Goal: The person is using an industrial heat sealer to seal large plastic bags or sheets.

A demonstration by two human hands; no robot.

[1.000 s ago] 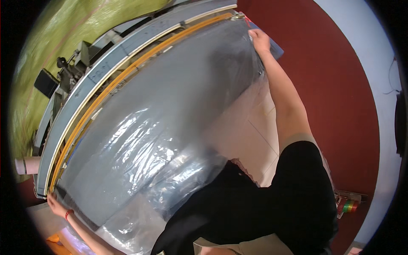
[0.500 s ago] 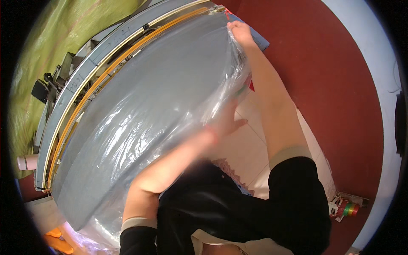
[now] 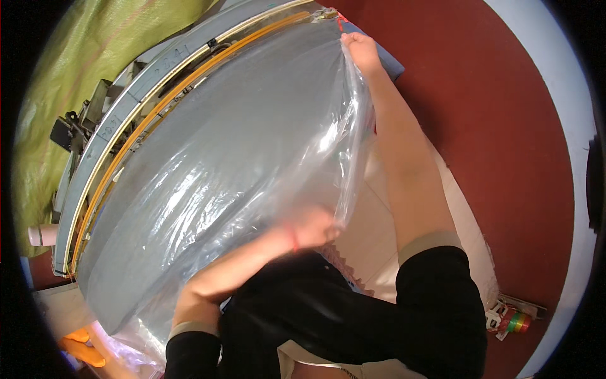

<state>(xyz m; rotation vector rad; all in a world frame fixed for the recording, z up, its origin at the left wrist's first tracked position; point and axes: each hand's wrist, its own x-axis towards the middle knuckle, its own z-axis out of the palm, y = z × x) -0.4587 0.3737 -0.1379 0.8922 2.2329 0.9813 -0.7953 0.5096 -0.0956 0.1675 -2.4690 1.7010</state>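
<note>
1. We see a big, shiny clear plastic sheet (image 3: 189, 183). It spreads from the long orange strip (image 3: 158, 104) down toward the person's black clothes (image 3: 353, 316).
2. We see the right hand (image 3: 362, 52) at the top corner of the sheet. Its thumb and fingers press together and pinch the plastic.
3. We see the left hand (image 3: 314, 226) lower down, in front of the black clothes. It is a bit blurry, but its fingers are curled in around the near edge of the sheet. A red band (image 3: 294, 238) goes around that wrist.
4. Between the two hands, we see the plastic edge pulled into long, shiny folds.
5. Past the orange strip, we see a gray rail (image 3: 129, 104) bending the same way, with a yellow-green cover (image 3: 76, 82) behind it.
6. On the far left, we spot a pink tube (image 3: 43, 235) near the end of the rail.
7. On the right, low down, we spot a roll with bright stripes (image 3: 519, 323).
</note>
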